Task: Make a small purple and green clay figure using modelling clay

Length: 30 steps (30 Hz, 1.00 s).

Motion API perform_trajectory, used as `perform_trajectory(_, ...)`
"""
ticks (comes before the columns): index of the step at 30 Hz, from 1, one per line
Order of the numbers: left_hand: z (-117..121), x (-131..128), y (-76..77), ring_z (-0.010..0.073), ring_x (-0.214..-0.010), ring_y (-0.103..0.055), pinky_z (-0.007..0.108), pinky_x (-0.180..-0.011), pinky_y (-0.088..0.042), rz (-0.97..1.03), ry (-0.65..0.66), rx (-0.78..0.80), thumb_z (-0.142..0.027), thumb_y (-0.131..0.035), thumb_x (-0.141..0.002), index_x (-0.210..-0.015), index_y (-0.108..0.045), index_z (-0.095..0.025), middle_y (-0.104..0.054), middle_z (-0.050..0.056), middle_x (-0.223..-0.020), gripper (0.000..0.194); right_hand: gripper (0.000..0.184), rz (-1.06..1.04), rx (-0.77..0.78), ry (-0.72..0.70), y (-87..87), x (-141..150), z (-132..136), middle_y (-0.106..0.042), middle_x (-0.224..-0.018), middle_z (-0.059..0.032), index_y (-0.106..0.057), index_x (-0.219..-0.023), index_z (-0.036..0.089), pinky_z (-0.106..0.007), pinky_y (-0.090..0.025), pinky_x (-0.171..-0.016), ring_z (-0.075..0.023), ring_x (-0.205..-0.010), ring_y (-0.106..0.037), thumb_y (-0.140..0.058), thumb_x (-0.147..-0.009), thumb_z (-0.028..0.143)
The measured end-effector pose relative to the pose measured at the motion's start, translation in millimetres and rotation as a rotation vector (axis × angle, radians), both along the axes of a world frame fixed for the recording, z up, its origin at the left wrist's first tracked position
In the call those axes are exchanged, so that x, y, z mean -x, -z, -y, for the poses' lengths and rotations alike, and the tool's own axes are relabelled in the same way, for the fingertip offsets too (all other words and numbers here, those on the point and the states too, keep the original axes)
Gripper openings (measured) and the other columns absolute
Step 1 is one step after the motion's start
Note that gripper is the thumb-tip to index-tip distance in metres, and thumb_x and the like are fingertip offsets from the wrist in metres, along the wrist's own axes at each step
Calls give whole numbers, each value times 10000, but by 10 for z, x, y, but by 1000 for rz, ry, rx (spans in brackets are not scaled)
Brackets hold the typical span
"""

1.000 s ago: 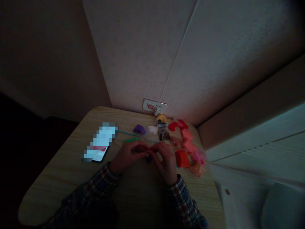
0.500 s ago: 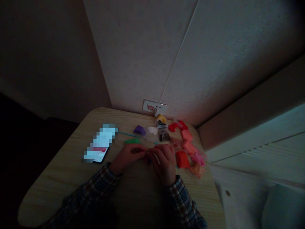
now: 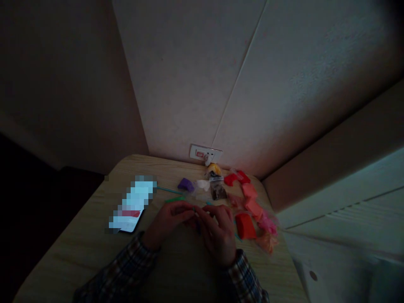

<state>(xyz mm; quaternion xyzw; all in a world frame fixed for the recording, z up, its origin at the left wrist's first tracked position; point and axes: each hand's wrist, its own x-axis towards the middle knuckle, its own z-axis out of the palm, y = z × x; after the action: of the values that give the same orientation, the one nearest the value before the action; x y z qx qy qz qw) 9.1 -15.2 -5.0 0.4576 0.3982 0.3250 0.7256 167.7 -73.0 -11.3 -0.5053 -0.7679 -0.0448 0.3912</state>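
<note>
My left hand (image 3: 170,219) and my right hand (image 3: 219,231) meet over the table, fingertips pinched together. A tiny greenish bit (image 3: 194,208) shows between the fingertips, too small and dark to name. Beneath the fingers, something dark purple or reddish is mostly hidden. Just behind my left hand lies a flat green packet (image 3: 175,200). Beside my right hand rests a red-orange block (image 3: 245,226) that looks like soft clay.
A lit phone (image 3: 135,206) lies at the left of the wooden table (image 3: 75,240). Purple (image 3: 185,184), white (image 3: 202,184), dark (image 3: 218,191) and pink (image 3: 267,223) packets spread along the back and right. A socket (image 3: 205,152) is on the wall behind.
The view has tilted up slightly, so the table sits lower in the picture. Both hands stay pinched together, with the fingers shifted a little.
</note>
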Motion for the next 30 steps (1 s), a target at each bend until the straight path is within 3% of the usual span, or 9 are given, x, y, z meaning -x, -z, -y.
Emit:
perform_trajectory(7,-23,13,-10,150,-547,-645,251,-559,-498,14,-10,51,-434,-786,-590,-763,-635,-130,-674,-8,-574,382,428,34,57,-29,-16,3,-6,-616,-966,-64,-529,-1280,282,-377,-395,-760,-183,-780,-538,-508,-877,140)
perform_trajectory(14,-53,35,1,139,-506,-627,243,-525,-487,-6,3,13,-512,-756,-599,-701,-598,-141,-664,-11,-573,417,412,21,67,-57,-35,8,-5,-578,-880,-54,-548,-1267,262,-375,-417,-754,-177,-757,-529,-492,-878,139)
perform_trajectory(23,-6,55,-40,110,-471,-575,225,-501,-462,-14,-17,-65,-455,-704,-689,-665,-572,-144,-638,-9,-541,340,305,-214,89,72,-40,-47,4,-585,-882,-61,-628,-1133,242,-361,-451,-747,-199,-850,-545,-461,-897,143)
perform_trajectory(30,12,18,-31,134,-512,-609,252,-532,-497,-16,-2,-75,-416,-718,-677,-724,-604,-147,-670,-1,-588,296,241,-372,229,2,-79,-7,-7,-596,-931,-67,-620,-1085,223,-354,-467,-761,-204,-876,-557,-456,-910,198)
